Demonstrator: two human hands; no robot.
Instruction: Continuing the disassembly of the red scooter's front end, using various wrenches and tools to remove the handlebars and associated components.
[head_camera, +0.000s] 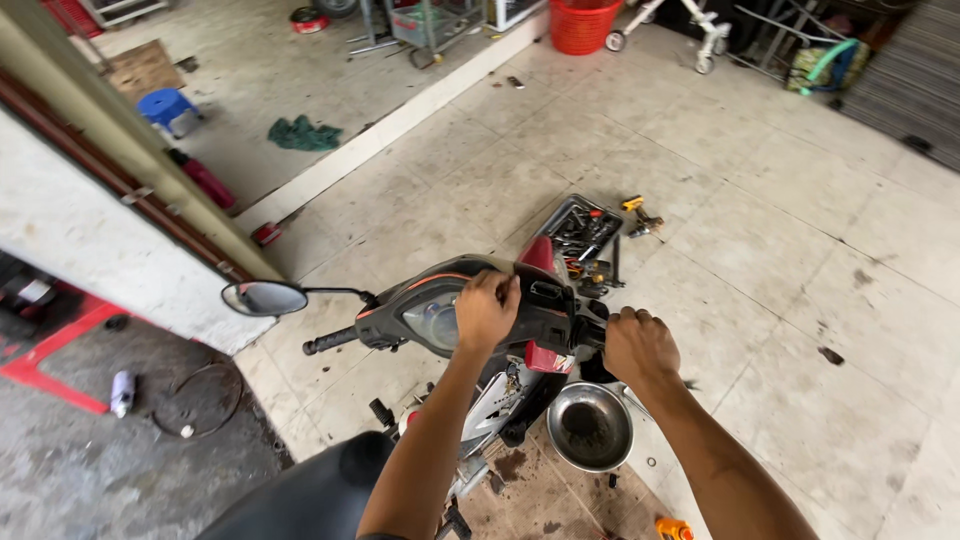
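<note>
1. Below, a scooter (470, 400) is seen from above, standing on a tiled floor (800, 250), with its handlebar cover (420, 305) straight ahead of the camera.
2. The top of the handlebar cover is gripped by the left hand (487, 310), whose fingers are curled tightly over its upper edge.
3. The right grip (590, 332) is enclosed by the right hand (640, 347), which is closed into a fist around it, so that the grip is mostly hidden.
4. The left grip (330, 341) is left bare, and a mirror (264, 297) is carried on a thin stalk above it.
5. A metal bowl (590, 426) is set on the floor just beside the scooter, under the right forearm.
6. A tool tray (582, 235) is laid on the floor beyond the handlebar, near the scooter's front, with loose tools beside it.
7. A red basket (585, 24) and a blue stool (168, 107) are placed well apart, far off.
8. A green rag (303, 134) is left on the concrete near the stool.
</note>
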